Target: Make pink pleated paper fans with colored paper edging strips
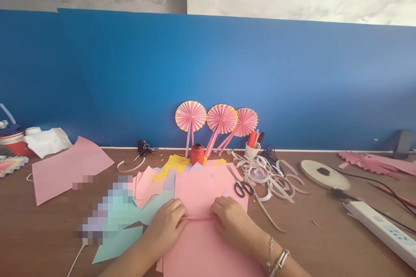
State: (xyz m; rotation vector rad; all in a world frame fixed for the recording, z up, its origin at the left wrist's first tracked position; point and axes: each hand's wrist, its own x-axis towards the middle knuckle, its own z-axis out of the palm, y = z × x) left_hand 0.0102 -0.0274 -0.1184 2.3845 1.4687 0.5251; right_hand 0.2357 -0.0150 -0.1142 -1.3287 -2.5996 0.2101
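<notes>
A pink sheet of paper (pixel 199 192) lies in front of me, with a narrow fold running across it between my hands. My left hand (pixel 169 223) pinches the left end of that fold. At its right end, my right hand (pixel 230 220) has its fingers closed on the same paper. Beneath spreads more pink paper (pixel 208 253), reaching the bottom of the view. Dark-handled scissors (pixel 241 188) rest on pink paper just beyond my right hand. Teal paper pieces (pixel 120 244) lie beside my left forearm. My fingertips are partly hidden.
Three pleated paper fans (pixel 191 116) lean against the blue partition (pixel 139 73), behind a red thread spool (pixel 197 155). Curled white strips (pixel 264 177) heap beside a white cup (pixel 251 150). Rightward are a white round disc (pixel 320 174) and a power strip (pixel 383 227). A pink sheet (pixel 69 169) lies left.
</notes>
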